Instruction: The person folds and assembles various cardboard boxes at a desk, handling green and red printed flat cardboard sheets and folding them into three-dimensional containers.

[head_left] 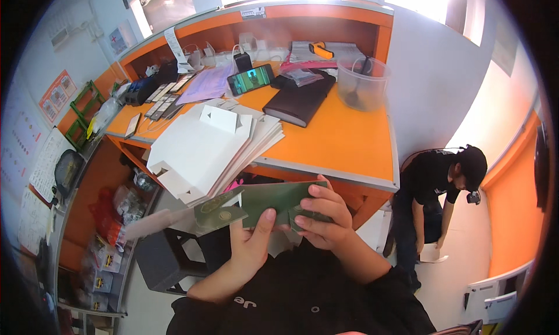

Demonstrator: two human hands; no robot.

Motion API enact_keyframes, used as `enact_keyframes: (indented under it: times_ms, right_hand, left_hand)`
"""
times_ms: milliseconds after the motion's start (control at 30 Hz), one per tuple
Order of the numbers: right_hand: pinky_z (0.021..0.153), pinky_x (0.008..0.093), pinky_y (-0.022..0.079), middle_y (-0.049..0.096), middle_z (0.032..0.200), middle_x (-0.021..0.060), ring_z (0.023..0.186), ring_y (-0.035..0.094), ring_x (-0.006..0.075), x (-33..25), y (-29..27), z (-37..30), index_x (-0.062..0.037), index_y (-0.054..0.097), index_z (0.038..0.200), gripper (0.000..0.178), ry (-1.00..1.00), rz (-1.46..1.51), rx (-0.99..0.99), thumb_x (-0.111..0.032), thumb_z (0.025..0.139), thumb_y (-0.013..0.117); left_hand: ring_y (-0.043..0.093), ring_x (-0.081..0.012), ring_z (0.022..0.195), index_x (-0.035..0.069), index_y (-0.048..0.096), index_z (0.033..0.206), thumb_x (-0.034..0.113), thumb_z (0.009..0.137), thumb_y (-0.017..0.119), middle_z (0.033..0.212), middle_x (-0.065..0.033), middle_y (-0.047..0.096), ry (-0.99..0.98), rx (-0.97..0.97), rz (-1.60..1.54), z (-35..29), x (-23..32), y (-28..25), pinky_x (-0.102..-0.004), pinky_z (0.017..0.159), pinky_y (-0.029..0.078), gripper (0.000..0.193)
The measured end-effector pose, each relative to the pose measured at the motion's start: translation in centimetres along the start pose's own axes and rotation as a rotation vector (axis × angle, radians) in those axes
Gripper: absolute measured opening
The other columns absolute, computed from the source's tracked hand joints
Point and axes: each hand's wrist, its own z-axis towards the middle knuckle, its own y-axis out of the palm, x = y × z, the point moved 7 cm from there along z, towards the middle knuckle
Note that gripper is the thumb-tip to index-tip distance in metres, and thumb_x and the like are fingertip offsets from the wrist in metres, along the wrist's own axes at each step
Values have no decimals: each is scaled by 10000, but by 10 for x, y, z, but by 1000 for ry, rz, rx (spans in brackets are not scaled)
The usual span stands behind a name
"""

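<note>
In front of my chest I hold a dark green cardboard box blank with cut flaps and slots. My left hand grips its lower edge, thumb pressed on the face. At the right end, my right hand has its fingers wrapped round a flap. The blank's pale left end is smeared by motion. Just beyond it, a stack of flat white cardboard blanks lies on the orange table, jutting over the near edge. The top blank shows notched flaps.
A phone leans on a black charger. To its right are a dark notebook and a clear plastic tub. A black stool stands lower left. At right, a person bends forward, handling a white piece.
</note>
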Motion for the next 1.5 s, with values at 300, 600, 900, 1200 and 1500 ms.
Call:
enact_keyframes:
  times_ms: [300, 600, 900, 1200, 1500]
  right_hand:
    - [1080, 546, 346, 606, 1129, 110, 1213, 517, 314, -39, -7, 7, -109, 723, 954, 179, -56, -136, -43, -180, 791, 734]
    - [1113, 510, 313, 613, 1156, 86, 1252, 495, 304, -80, -14, 3, -139, 725, 970, 262, -58, -101, -18, -118, 712, 768]
    - [1089, 506, 317, 507, 1327, 163, 1312, 413, 359, -82, -28, -4, -108, 674, 1076, 315, 97, -113, -71, -272, 806, 684]
    - [1063, 450, 353, 381, 1412, 182, 1274, 413, 311, -49, -88, -30, -37, 321, 1381, 646, 515, -150, 634, -449, 927, 525]
    - [1085, 442, 287, 323, 1425, 128, 1268, 394, 251, -3, -108, -74, -82, 186, 1446, 649, 608, 91, 802, -470, 980, 417]
  left_hand:
    - [607, -170, 951, 16, 495, 1244, 200, 978, 516, 1142, -88, 599, 13, -67, -56, -25, 10, 6, -296, 729, 509, 324]
    - [578, -142, 958, 25, 488, 1262, 202, 988, 503, 1143, -70, 587, 18, -151, -42, -66, 13, 15, -280, 767, 476, 327]
    - [603, -160, 1036, -4, 528, 1229, 161, 1007, 461, 1151, -84, 597, -77, -233, -138, -73, 6, 32, -326, 880, 525, 285]
    - [630, -313, 875, -21, 570, 1018, 230, 962, 462, 1031, -176, 619, 264, -803, 542, -18, 39, 159, -364, 743, 489, 278]
    - [614, -387, 899, 31, 572, 1051, 275, 924, 543, 915, -208, 630, 490, -892, 981, 37, -17, 159, -461, 786, 476, 276]
